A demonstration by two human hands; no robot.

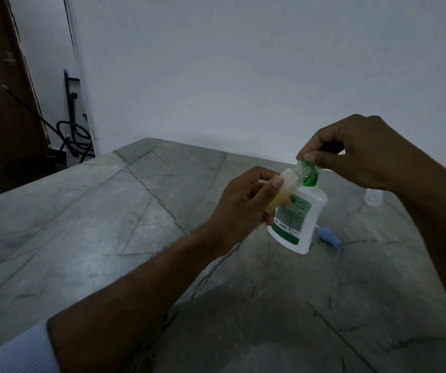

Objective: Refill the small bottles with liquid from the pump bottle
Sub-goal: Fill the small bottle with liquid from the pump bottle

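1. Left hand (246, 203) grips a small bottle (286, 189), tilted, fingers wrapped round it; it looks roughly half full of yellowish liquid.
2. Behind it on the table (109, 238) stands the white pump bottle (301, 222), green pump top (309, 173) pinched by the right hand (356, 154).
3. Blue cap (328, 236) lies just right.
4. Far right, another small bottle (374, 197) waits, apparently unfilled — work remains.

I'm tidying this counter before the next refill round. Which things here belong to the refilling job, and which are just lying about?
Part of the job:
- pump bottle, white with green pump, under the right hand
- small bottle with yellowish liquid, held by the left hand
- clear small bottle on the counter
- blue cap

Lying about:
- black hose by the wall
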